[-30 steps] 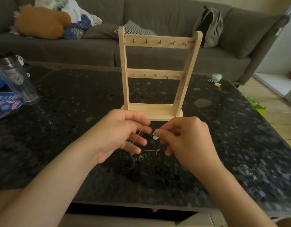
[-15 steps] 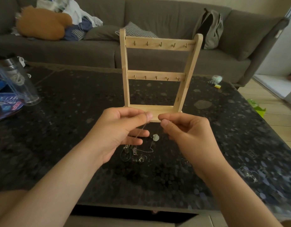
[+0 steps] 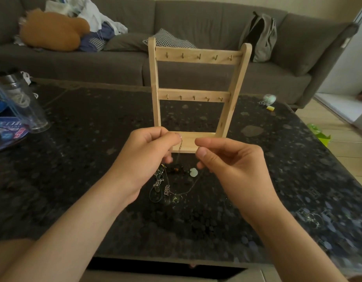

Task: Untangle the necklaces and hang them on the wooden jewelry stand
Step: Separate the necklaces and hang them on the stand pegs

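Fingers (image 3: 204, 154) in pinch on chain (image 3: 180, 143)

No text is fully legible. The flat blue packet (image 3: 7, 131) at the left edge of the table (image 3: 94, 139) carries pale block lettering on a dark band, with a red-and-white mark below it. Both are too blurred to read. A small silver word pendant (image 3: 167, 190) lies in the necklace pile (image 3: 170, 186) on the table. It shows a short row of capital letters, possibly four, which cannot be deciphered in this view.
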Demonstrator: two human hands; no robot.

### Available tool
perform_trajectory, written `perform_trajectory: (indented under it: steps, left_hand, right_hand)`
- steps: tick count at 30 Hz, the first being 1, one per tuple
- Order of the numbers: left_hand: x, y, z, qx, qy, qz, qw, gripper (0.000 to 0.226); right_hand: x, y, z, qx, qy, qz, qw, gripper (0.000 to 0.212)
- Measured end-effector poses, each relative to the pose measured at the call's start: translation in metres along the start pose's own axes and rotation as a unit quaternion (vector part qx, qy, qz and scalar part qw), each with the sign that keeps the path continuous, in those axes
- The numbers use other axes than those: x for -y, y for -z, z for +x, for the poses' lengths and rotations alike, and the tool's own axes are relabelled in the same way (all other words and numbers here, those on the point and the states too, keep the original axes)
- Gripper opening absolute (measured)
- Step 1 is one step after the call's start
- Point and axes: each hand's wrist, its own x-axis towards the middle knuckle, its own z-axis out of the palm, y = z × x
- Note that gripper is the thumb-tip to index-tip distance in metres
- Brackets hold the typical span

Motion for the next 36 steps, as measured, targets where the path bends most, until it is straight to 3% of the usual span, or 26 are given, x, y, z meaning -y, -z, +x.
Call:
perform_trajectory:
  steps: [5, 9, 19, 26, 32, 36]
  left_hand:
    - [-0.0054, -0.0041, -0.0036, 0.078, 0.018, -0.052, 0.995, 0.027]
    - [-0.0054, -0.0044, -0.0052, 0.073, -0.003, -0.035, 0.997, 0.025]
    - [-0.0004, -0.0061, -0.0018, 0.053, 0.032, -0.06, 0.996, 0.029]
    - [-0.0003, -0.0056, -0.0035, 0.057, 0.056, -0.057, 0.995, 0.039]
    - [0.0021, -0.0053, -0.0009, 0.067, 0.046, -0.023, 0.996, 0.032]
    - [0.0028, -0.0071, -0.0034, 0.053, 0.018, 0.014, 0.998, 0.047]
  right_hand:
    - [-0.0017, 0.0015, 0.0012, -0.017, -0.022, 0.044, 0.999, 0.009]
    - [-0.0014, 0.0029, 0.001, -0.013, -0.015, 0.037, 0.999, 0.013]
    - [0.0021, -0.0013, 0.0001, -0.001, 0.003, 0.064, 0.998, 0.017]
    - [0.0008, -0.0021, -0.0019, -0.026, 0.041, 0.009, 0.999, 0.016]
    - [-0.006, -0.0038, -0.0016, -0.037, 0.084, -0.091, 0.992, 0.017]
    - [-0.0054, -0.0053, -0.0021, -0.029, 0.086, -0.093, 0.991, 0.013]
